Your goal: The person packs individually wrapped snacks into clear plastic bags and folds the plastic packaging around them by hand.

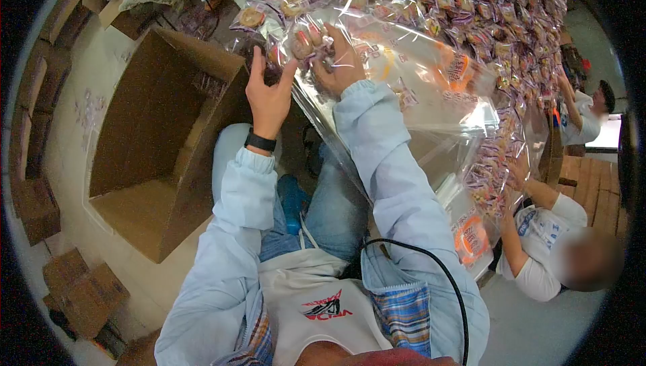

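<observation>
My left hand [269,100], with a black band at the wrist, has its fingers apart and points up beside the table edge. My right hand [343,66] is curved around small wrapped packets [306,41] at the mouth of a large clear plastic bag [417,96]. These packets lie between my two hands, and shiny film partly covers them. Orange print shows on the bag, which is spread over the table edge under my right forearm. Many more wrapped packets [464,9] are heaped behind it.
A large open cardboard box [145,144] stands to my left. More cartons [84,292] are at the far left. At the right, a person in a white shirt [545,231] reaches toward the packets, and another person [582,120] is farther back. A black cable [431,255] crosses my sleeve.
</observation>
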The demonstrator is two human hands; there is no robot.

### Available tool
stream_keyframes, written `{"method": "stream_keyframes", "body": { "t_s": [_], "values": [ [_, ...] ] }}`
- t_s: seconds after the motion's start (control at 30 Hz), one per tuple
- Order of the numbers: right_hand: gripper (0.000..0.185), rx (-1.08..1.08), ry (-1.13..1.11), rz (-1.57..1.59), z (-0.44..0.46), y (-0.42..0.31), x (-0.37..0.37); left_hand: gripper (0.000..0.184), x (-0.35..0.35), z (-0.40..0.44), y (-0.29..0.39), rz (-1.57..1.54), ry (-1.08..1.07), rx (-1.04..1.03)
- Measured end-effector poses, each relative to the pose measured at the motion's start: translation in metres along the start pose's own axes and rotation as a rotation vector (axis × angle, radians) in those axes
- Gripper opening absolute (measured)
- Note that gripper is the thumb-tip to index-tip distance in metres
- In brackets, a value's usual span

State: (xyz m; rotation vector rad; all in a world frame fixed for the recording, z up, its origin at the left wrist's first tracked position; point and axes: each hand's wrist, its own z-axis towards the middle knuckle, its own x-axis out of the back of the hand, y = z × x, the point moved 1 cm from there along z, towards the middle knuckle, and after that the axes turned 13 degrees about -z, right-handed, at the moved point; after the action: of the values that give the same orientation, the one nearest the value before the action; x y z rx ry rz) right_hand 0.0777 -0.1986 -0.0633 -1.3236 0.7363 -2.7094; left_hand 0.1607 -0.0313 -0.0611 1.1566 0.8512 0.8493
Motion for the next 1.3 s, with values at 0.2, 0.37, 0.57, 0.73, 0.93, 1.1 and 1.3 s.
{"method": "stream_keyframes", "body": {
  "t_s": [0.2, 0.37, 0.57, 0.73, 0.93, 1.1, 1.3],
  "values": [
    [0.081, -0.050, -0.102, 0.023, -0.003, -0.002, 0.001, 0.074, 0.009, -0.016, 0.002, 0.039, 0.001, -0.036],
    [0.061, -0.010, -0.013, 0.108, -0.008, -0.001, 0.002, 0.078, 0.001, -0.013, 0.002, -0.140, -0.054, 0.068],
    [0.049, -0.336, 0.003, 0.400, -0.044, 0.009, 0.030, 0.072, -0.026, -0.024, 0.015, 0.005, -0.143, -0.043],
    [0.060, -0.491, 0.115, 0.370, -0.051, 0.018, 0.042, 0.072, -0.054, -0.025, 0.000, 0.246, -0.192, -0.245],
    [0.053, -0.494, 0.061, 0.378, -0.030, 0.015, 0.042, 0.072, -0.050, -0.027, 0.002, 0.188, -0.161, -0.142],
    [0.056, -0.420, 0.038, 0.249, -0.027, 0.040, 0.020, 0.073, -0.046, -0.023, 0.002, 0.204, -0.163, -0.153],
    [0.063, -0.404, 0.135, -0.258, -0.038, 0.043, 0.010, 0.078, -0.037, -0.020, 0.008, 0.122, -0.209, -0.078]
  ]
}}
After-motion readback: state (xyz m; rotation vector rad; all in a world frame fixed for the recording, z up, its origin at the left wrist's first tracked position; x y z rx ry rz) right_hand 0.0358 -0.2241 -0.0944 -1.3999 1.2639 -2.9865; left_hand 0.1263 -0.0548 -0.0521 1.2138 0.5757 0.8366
